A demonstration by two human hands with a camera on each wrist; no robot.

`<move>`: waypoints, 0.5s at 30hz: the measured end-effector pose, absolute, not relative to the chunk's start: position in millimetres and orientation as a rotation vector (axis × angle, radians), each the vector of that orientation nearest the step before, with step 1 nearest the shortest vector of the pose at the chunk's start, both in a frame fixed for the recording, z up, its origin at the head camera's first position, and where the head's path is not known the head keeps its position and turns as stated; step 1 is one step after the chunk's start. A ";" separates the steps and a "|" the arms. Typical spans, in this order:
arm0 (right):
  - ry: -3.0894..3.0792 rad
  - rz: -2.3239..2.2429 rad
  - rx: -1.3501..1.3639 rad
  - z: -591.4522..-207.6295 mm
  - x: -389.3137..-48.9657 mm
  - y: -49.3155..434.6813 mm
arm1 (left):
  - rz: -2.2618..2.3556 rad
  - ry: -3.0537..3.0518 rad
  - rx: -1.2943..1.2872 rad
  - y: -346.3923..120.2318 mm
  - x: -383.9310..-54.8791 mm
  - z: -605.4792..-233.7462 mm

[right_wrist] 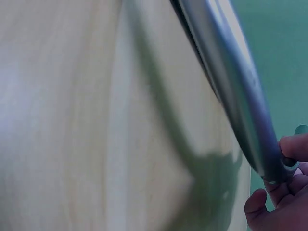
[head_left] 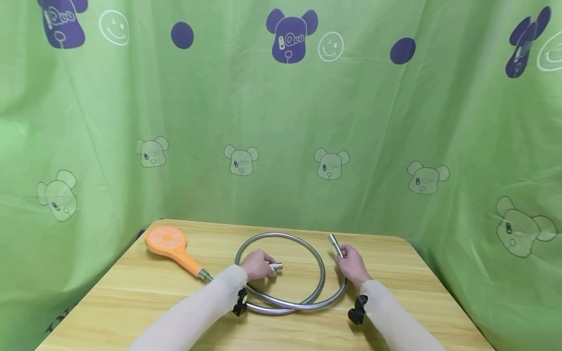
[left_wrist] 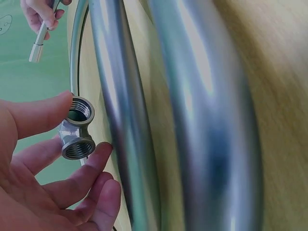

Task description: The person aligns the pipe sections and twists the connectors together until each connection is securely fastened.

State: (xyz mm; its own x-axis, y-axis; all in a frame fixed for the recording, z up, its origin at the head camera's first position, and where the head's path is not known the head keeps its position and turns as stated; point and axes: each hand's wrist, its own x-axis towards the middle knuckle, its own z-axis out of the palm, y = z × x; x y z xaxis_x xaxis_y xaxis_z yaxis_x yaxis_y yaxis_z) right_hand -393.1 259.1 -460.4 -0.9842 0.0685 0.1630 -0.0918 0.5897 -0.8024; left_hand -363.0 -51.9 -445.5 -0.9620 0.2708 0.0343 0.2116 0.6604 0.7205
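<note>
at the head frame's lower centre, the left hand (head_left: 258, 264) pinched a metal fitting (left_wrist: 74, 132); further right, the right hand (head_left: 353, 265) gripped the hose end (head_left: 335, 244) with curled fingers.

Silver hose (head_left: 311, 306) is gleaming in the right hand (head_left: 352, 267), orange shower head (head_left: 175, 247) showing to its left, purple bears (head_left: 289, 44) patterning green curtain (head_left: 281, 107) beyond.

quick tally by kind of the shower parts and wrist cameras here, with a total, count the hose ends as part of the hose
Orange shower head: 1
Silver hose: 1
Metal threaded fitting: 1
Black wrist cameras: 2
Total: 5
</note>
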 end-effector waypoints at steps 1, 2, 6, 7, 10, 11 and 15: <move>-2.645 1.344 0.021 -460.5 -393.9 259.3 | 1.198 2.790 0.404 -52.6 -363.0 -445.7; -2.650 1.350 0.019 -460.6 -394.9 259.6 | 1.201 2.787 0.402 -53.3 -363.2 -445.9; -2.669 1.342 0.018 -459.4 -398.3 260.8 | 1.203 2.788 0.383 -56.1 -363.5 -446.6; -2.670 1.334 0.025 -459.0 -398.9 261.1 | 1.205 2.790 0.381 -56.6 -363.9 -447.0; -2.676 1.318 0.023 -456.9 -399.3 261.8 | 1.201 2.803 0.387 -57.7 -364.0 -445.9; -2.677 1.318 0.021 -456.3 -399.2 262.0 | 1.199 2.807 0.393 -57.9 -364.0 -445.7; -2.685 1.321 -0.006 -453.6 -398.3 262.2 | 1.197 2.813 0.395 -58.2 -363.2 -443.5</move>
